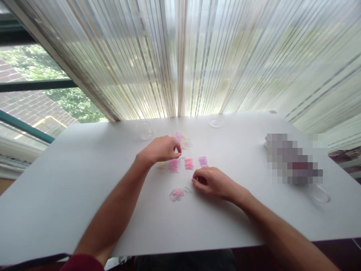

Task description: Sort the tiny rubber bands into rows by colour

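My left hand [162, 148] hovers over the middle of the white table, thumb and index finger pinched together. Whatever is between them is too small to make out. Below its fingertips lie small bands in colour groups: yellow bands [161, 165], pink bands [174, 165], brighter pink bands [188, 163] and purple bands [203, 162]. My right hand [211, 182] rests near the purple group with curled fingers, thumb and index meeting; its contents are unclear. Left of it is a loose pile of mixed pink and bluish bands [177, 194]. Another mixed pile [184, 142] lies beyond my left hand.
A clear round container [145, 131] and a clear round lid [216, 123] stand toward the back of the white table [84, 188]. At right lies a blurred-out object [293, 160] with a pale loop. Striped blinds [180, 56] hang behind the table.
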Available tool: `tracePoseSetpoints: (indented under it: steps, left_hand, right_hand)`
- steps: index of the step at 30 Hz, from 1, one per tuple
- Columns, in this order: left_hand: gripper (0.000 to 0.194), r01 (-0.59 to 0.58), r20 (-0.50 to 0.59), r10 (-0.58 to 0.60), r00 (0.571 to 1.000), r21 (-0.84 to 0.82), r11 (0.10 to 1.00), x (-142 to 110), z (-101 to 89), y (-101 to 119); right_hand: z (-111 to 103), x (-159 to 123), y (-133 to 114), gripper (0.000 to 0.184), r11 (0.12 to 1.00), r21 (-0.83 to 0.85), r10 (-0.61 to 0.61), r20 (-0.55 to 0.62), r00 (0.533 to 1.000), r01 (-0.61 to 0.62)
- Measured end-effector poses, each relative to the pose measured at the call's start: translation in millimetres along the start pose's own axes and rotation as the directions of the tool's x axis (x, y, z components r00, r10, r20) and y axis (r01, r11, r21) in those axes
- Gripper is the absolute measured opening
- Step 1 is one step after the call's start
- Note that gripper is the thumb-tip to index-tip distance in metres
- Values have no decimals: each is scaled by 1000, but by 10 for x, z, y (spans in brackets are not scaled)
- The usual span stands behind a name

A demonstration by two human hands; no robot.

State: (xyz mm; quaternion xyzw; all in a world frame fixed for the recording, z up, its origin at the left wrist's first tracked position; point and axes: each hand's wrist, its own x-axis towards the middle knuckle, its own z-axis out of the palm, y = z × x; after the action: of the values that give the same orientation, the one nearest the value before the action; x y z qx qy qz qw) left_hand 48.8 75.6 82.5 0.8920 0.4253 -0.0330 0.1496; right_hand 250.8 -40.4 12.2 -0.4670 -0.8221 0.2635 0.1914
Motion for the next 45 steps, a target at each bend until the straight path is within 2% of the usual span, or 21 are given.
tracePoseSetpoints:
  steps: [4, 13, 18, 21, 24, 27, 29, 31, 33, 36, 40, 45]
  left_hand:
    - [19, 0, 49, -4, 999, 75, 997, 139, 97, 45]
    - [17, -11, 55, 3, 998, 138, 990, 175, 207, 55]
    - [14, -20, 33, 16, 999, 117, 993, 209, 236, 75]
    - [12, -49, -5, 49, 999, 18, 999, 184, 168, 34]
    - [14, -108, -70, 95, 993, -210, 972, 92, 51, -19]
    - [15, -163, -65, 149, 987, -386, 908, -68, -24, -29]
    - [12, -182, -25, 188, 982, -404, 897, -197, -9, -1]
    - [10, -205, -21, 214, 977, -380, 902, -326, 64, 40]
    - [10, -226, -58, 221, 974, -372, 900, -444, 176, 76]
    - [9, -260, -139, 225, 965, -360, 896, -580, 361, 85]
    - [10, -305, -193, 248, 949, -373, 876, -674, 552, 10]
    - [13, -331, -292, 229, 929, -374, 866, -720, 722, -105]
  right_hand:
    - [12, 5, 5, 13, 1000, -15, -12, -15, 1000, 12]
    - [38, -15, 45, 11, 998, -34, -61, -17, 998, 60]
    - [48, -16, 65, 10, 997, -37, -67, -18, 998, 66]
    - [65, -15, 76, 10, 996, -43, -85, -28, 996, 83]
    - [71, -9, 72, 11, 992, -44, -126, -158, 979, 120]
    - [60, -4, 48, 11, 987, 15, -143, -385, 912, 161]
    - [62, -5, 24, 7, 980, 73, -132, -474, 871, 188]
    - [87, -10, -7, 10, 971, 107, -136, -491, 860, 214]
    - [136, -13, -45, 14, 961, 124, -164, -460, 873, 246]
    - [225, -8, -99, 5, 952, 149, -193, -390, 900, 269]
    - [297, 9, -122, 9, 957, 168, -167, -337, 926, 234]
    - [298, 24, -108, 13, 967, 189, -93, -351, 932, 168]
